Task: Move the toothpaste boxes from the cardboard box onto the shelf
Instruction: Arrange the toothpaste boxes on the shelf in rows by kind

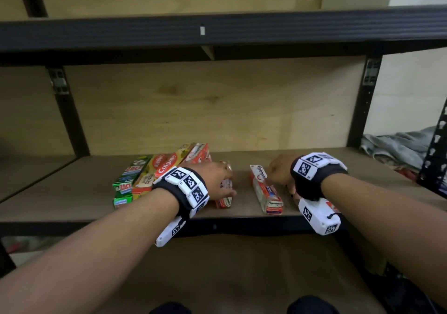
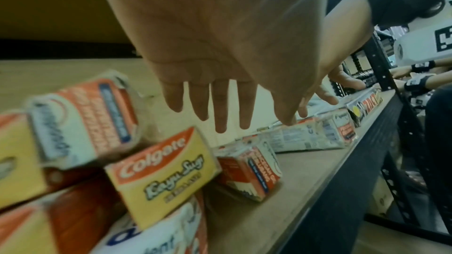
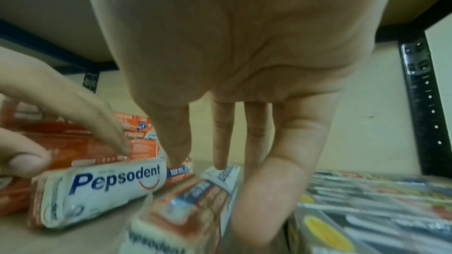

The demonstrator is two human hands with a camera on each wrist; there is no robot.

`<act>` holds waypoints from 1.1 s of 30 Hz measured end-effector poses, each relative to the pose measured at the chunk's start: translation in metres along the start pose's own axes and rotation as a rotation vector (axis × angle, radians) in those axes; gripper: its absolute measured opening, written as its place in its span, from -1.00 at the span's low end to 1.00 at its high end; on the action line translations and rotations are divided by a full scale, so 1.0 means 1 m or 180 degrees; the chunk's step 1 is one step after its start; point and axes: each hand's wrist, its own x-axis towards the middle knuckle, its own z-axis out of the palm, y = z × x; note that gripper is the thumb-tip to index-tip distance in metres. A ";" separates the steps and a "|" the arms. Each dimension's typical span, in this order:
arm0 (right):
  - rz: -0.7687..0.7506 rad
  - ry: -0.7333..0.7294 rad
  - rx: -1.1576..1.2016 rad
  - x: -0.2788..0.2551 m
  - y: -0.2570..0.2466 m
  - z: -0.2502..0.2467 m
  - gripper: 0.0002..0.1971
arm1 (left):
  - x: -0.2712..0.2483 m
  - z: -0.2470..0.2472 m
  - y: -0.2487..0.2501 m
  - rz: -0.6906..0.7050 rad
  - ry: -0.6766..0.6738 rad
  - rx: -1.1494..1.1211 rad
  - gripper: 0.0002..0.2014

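Shelf: wooden board on a dark metal rack, plywood back panel behind; grey cloth lies past the right upright
Stacked boxes: green, yellow and red toothpaste boxes piled at the left of the board, long axes running front to back
Left hand: fingers straight and spread in the wrist view, reaching over a red-and-white box just right of the pile; whether they touch it I cannot tell
Right hand: fingers long and relaxed, tips down at a Pepsodent box near the front edge; not clamped on it
Dark boxes: black-and-yellow boxes lie to the right of that hand
Key relation: the Pepsodent box lies between the two hands, closer to the right one, its long axis front to back and slightly skewed from the pile
Judgement: both hands seem to be tidying boxes already set down; a nudge leftward would likely close the gap
Cardboard box: not in view, so what remains to move cannot be told
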 end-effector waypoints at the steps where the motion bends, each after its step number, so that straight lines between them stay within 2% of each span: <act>1: -0.0015 0.0015 0.0045 -0.006 0.001 0.004 -0.49 | 0.006 0.005 0.003 -0.0038 -0.0064 0.0050 -0.40; 4: -0.0133 0.0046 0.0192 -0.007 0.005 0.019 -0.53 | 0.019 0.015 0.009 -0.0236 -0.0256 0.0057 -0.35; 8: -0.0316 -0.0025 0.0373 -0.005 0.004 0.028 -0.46 | 0.032 0.027 0.011 -0.0482 -0.0244 -0.0100 -0.37; 11: -0.0208 0.0041 0.0505 0.005 0.002 0.036 -0.40 | 0.044 0.036 0.012 -0.0674 -0.0255 -0.0271 -0.33; 16: -0.0254 0.0241 0.0477 0.011 -0.001 0.043 -0.46 | 0.053 0.035 0.015 -0.0987 -0.0426 -0.0436 -0.47; 19: -0.0229 0.0282 0.0725 0.011 0.004 0.044 -0.51 | 0.051 0.025 0.015 -0.0952 -0.0638 -0.0505 -0.55; 21: -0.0176 0.0396 0.0965 0.009 0.009 0.040 -0.50 | 0.046 0.018 0.013 -0.0944 -0.0664 -0.0688 -0.52; 26: -0.0184 0.0828 0.1220 0.005 0.022 0.015 -0.45 | 0.033 0.007 0.009 -0.0883 -0.0610 -0.1677 -0.48; 29: -0.0208 0.1035 0.1021 0.006 0.029 -0.002 -0.38 | 0.028 0.003 0.009 -0.0611 -0.0925 -0.2025 -0.44; 31: -0.0276 0.0993 0.0814 0.004 0.032 -0.012 -0.36 | 0.025 0.000 0.012 -0.0448 -0.1194 -0.2127 -0.39; 33: -0.0338 0.0981 0.0596 0.004 0.035 -0.019 -0.36 | 0.025 -0.001 0.016 -0.0398 -0.1234 -0.1875 -0.35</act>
